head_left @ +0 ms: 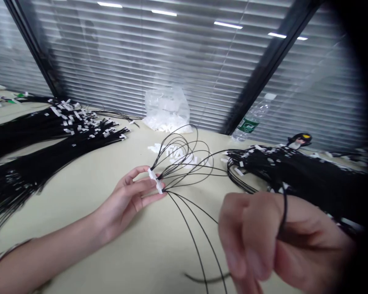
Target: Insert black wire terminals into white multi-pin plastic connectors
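Note:
My left hand (135,190) holds a white connector strip (155,181) between thumb and fingers, left of the middle. Several thin black wires (187,163) come out of the strip; some loop up and to the right, others run down toward the bottom edge. Close to the camera at the lower right is my right hand (263,237), its fingers pinched together on a black wire (284,206). The wire arches over the fingers, and a blurred wire end (202,280) shows to their left. What lies between the fingertips is blurred.
Large bundles of black wires (55,155) with white ends lie at left, another bundle (282,163) at right. Behind stand a plastic bag (167,110) of white parts, a bottle (251,120) and a small figure (299,141). Loose white connectors (179,154) lie on the table (88,261).

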The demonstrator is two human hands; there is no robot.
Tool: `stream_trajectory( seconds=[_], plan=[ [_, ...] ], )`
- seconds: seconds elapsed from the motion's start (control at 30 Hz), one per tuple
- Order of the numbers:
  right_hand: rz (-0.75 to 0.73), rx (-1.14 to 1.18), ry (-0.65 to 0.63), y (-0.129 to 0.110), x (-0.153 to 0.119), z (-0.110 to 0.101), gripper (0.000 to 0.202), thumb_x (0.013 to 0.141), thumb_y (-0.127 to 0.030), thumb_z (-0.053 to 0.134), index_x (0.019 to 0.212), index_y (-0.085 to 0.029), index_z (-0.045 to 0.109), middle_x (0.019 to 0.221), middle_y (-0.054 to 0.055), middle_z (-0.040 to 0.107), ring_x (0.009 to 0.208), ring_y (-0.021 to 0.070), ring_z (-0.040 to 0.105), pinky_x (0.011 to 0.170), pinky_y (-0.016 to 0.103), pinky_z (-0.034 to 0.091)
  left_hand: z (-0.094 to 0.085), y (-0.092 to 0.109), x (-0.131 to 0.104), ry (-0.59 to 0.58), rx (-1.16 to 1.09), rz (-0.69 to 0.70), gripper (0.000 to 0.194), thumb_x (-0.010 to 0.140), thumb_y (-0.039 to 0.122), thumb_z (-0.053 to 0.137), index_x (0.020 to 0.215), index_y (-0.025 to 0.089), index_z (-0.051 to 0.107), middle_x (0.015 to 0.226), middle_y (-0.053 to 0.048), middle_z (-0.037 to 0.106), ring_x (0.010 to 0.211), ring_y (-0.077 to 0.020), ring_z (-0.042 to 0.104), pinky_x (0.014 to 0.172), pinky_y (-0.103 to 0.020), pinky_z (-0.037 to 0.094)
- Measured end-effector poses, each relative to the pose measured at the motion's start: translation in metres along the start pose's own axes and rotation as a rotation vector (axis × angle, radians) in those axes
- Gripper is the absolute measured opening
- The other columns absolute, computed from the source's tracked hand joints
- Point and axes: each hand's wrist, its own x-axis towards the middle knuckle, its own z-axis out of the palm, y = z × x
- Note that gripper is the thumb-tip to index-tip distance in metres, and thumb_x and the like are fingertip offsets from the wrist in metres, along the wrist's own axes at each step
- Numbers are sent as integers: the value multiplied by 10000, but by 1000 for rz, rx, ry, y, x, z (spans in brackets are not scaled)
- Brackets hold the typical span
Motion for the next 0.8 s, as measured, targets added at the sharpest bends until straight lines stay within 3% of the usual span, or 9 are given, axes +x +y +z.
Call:
stream_trajectory(
  seconds=[0.1, 0.3, 0.63, 0.8],
  plan=[
    [-210, -26, -12, 7, 10, 6, 179, 898, -173, 470, 994, -233, 610, 961, 35, 579, 877, 99, 595, 737, 207, 503, 4, 0, -6, -29, 13, -40, 283, 746, 46, 628, 966, 209, 556, 865, -43, 668, 865, -197, 663, 787, -329, 557],
    [-232, -243, 182, 16, 16, 8, 151, 875, -160, 506, 949, -232, 617, 932, 18, 596, 906, 109, 571, 838, 249, 471, 8, 0, -14, -154, -3, -137, 287, 762, 33, 609, 963, 230, 555, 857, -16, 684, 764, -151, 670, 721, -297, 564],
    [-214, -292, 283, 19, 16, 0, 147, 898, -140, 468, 903, -215, 594, 831, -2, 616, 878, 88, 578, 796, 193, 479, 10, 1, -18, -212, -25, -216, 244, 765, 5, 590, 874, 224, 589, 848, 13, 687, 798, -139, 676, 723, -236, 548],
    [-226, -227, 194, 18, 17, 2, 170, 889, -120, 472, 950, -209, 603, 828, 8, 617, 799, 102, 594, 721, 227, 505, 13, 4, -18, -177, -10, -212, 235, 759, 27, 614, 875, 230, 597, 805, 20, 691, 771, -145, 687, 704, -240, 554]
  ],
)
